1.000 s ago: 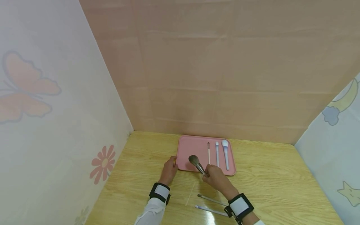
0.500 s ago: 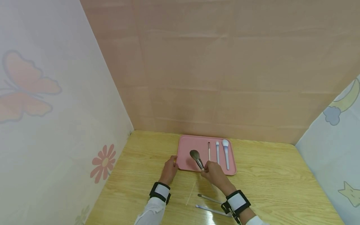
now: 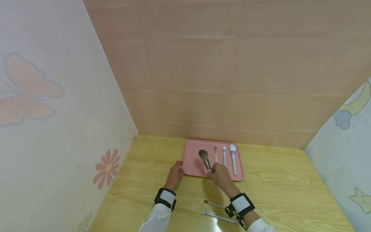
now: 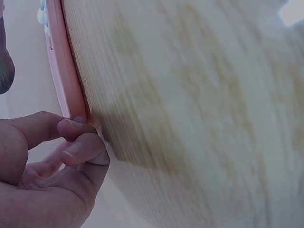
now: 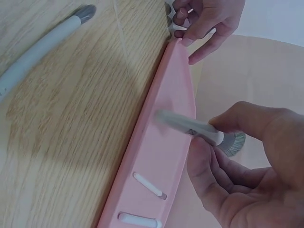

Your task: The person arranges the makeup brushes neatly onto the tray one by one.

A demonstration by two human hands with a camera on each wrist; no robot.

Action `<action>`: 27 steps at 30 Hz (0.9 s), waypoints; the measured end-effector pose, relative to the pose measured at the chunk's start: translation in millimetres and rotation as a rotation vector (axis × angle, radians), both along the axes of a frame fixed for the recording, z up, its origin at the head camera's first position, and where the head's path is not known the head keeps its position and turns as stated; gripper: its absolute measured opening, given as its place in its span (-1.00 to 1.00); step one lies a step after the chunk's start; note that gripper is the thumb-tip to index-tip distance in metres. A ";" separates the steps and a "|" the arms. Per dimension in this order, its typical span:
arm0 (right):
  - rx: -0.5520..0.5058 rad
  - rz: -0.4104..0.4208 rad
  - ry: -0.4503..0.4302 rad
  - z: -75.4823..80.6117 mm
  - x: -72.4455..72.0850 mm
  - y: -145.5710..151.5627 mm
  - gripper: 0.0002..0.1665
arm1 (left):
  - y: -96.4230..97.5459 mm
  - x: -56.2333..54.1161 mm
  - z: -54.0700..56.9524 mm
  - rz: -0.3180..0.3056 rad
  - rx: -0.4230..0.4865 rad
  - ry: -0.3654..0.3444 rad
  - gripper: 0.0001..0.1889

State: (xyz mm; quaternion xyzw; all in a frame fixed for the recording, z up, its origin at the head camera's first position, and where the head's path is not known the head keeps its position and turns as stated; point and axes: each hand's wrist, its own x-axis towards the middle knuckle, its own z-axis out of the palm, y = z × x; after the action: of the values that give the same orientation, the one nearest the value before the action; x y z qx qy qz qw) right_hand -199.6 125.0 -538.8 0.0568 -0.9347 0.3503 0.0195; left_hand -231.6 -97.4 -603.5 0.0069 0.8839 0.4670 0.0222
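Wood-grain table (image 3: pixel 275 180), tan backdrop (image 3: pixel 226 80) just behind the pink tray (image 3: pixel 192 149). Left hand (image 3: pixel 174 176) pinches the tray's near-left corner, probably to stop it sliding. Right hand (image 3: pixel 221 178) pinches the dark-bristled brush (image 3: pixel 206 162) by its handle at the tray's near side, bristles up, likely to keep them clean. Three brushes (image 3: pixel 224 156) lie spaced in the tray's right half, seemingly for order. Two loose brushes (image 3: pixel 218 217) sit nearer than the tray.
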 end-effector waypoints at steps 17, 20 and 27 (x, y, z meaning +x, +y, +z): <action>-0.084 -0.115 -0.042 0.8 -11.1 -6.3 -0.81 | 0.6 1.5 4.0 0.014 -0.005 -0.014 -0.57; -0.091 -0.121 -0.043 0.4 -13.6 -6.7 -0.79 | 0.6 1.2 3.2 0.014 -0.006 -0.017 -0.57; -0.119 -0.142 -0.055 -2.5 -20.1 -7.1 -0.77 | 0.1 0.5 2.0 0.008 -0.007 -0.010 -0.56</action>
State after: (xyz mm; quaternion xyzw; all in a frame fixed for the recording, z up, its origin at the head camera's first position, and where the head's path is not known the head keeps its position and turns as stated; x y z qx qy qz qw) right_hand -219.7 117.9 -541.2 -0.0204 -0.9141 0.4045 0.0220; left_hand -231.1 -97.3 -601.5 0.0008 0.8855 0.4639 0.0248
